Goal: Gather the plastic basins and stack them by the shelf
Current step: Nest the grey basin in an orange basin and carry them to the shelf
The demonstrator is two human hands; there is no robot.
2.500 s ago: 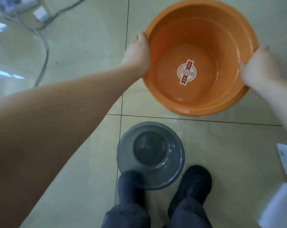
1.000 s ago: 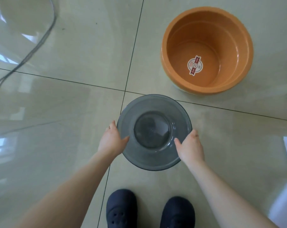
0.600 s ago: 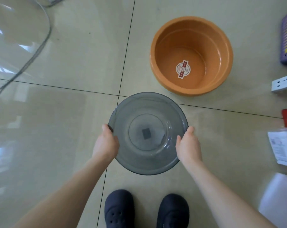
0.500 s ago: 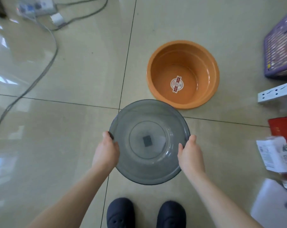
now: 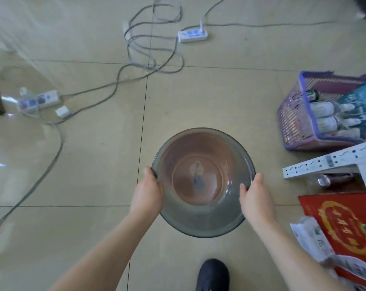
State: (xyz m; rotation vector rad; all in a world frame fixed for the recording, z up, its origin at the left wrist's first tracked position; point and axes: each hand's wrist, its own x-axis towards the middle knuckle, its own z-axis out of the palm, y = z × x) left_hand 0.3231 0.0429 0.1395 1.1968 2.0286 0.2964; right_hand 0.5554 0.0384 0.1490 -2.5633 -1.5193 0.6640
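Observation:
I hold a clear grey plastic basin (image 5: 203,225) by its rim with both hands, straight in front of me and level. My left hand (image 5: 147,192) grips the left edge and my right hand (image 5: 256,196) grips the right edge, thumbs inside the rim. The orange basin (image 5: 190,148) sits directly underneath and shows only as a brownish tint through the grey plastic, with its round label faintly visible. Whether the two basins touch cannot be told.
A purple basket (image 5: 299,122) of bottles sits on the floor at the right, with a white perforated shelf rail (image 5: 324,162) in front of it. A red box (image 5: 345,223) and white packets lie below. Power strips (image 5: 192,35) (image 5: 39,100) and cables (image 5: 152,59) cross the tiles ahead and left.
Both hands left the orange basin on the floor, took the grey basin by its rim, lifted it and carried it forward over the orange one.

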